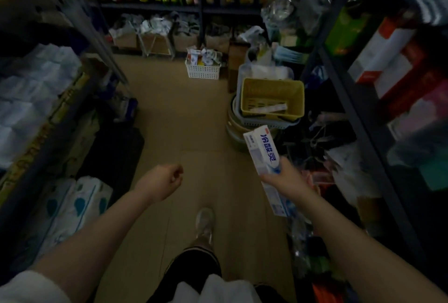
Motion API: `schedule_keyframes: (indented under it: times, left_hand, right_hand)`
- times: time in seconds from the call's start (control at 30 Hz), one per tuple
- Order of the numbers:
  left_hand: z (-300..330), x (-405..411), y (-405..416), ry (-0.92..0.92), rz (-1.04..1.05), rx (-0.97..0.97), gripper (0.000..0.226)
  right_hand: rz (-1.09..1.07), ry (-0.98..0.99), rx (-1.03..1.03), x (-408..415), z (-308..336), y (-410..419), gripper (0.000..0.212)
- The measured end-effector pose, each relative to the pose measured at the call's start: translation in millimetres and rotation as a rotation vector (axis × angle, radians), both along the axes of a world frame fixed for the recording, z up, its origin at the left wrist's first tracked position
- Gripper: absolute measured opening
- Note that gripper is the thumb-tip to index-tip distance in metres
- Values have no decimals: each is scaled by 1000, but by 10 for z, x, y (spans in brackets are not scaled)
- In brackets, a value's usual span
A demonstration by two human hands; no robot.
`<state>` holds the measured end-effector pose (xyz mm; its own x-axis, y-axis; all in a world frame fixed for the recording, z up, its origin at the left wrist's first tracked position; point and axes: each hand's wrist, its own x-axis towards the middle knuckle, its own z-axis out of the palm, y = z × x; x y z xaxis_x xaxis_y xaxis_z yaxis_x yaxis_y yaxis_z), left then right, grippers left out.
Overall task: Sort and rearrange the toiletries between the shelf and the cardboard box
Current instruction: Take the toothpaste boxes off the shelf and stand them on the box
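A dim, narrow shop aisle with a tan floor point(194, 118) runs ahead, lined on both sides by dark metal shelving crammed with goods. The shelf on the right point(349, 99) holds boxed items in red, white and green; bottles stand in rows at the far end. A yellow basket point(272, 97) sits on stacked tubs on the right, just ahead, with one long carton lying inside it. A white basket point(203, 71) of small packets stands farther back on the floor.

The person's right hand point(282, 176) grips a long white and blue toothpaste box point(265, 154) around its middle, tilted so its upper end points toward the yellow basket. The left hand point(167, 179) hangs over the floor, fingers curled into a loose fist, holding nothing. One shoe point(204, 224) shows below.

No cardboard box for the sorting can be picked out for certain; several brown boxes sit at the far end. The step appears to be carrying the toothpaste to its place. To do it well, keep the grip central so the carton stays level, then lay it lengthwise beside similar cartons, not on end.
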<state>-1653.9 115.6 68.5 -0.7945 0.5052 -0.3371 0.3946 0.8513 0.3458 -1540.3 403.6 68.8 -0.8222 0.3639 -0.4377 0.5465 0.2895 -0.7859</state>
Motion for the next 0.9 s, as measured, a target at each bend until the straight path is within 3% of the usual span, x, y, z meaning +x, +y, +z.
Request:
schedule_keyframes:
  times: [0.2,0.43,0.63,0.77,0.9]
  left_hand:
    - [-93,-1435,545,-63,-69,-18,28]
    - [103,-2822,1748,-9,-249,107,26]
    - [-67,-3687,2868,1,-373,164,25]
    - [-302,-4183,3377,-18,-327,144,25]
    - [-687,-4603,3722,-40,-294,171,24]
  right_hand:
    - [-81,-30,75,-1241,-193,580,41]
    - [-370,-152,-13,-2166,-511,1357,44]
    - [-651,-190,-256,-2913,-937,2032,46]
    - [-771,-278,-484,-3464,-1298,2386,52]
    - [-802,-402,-663,-3976,-1753,2600,39]
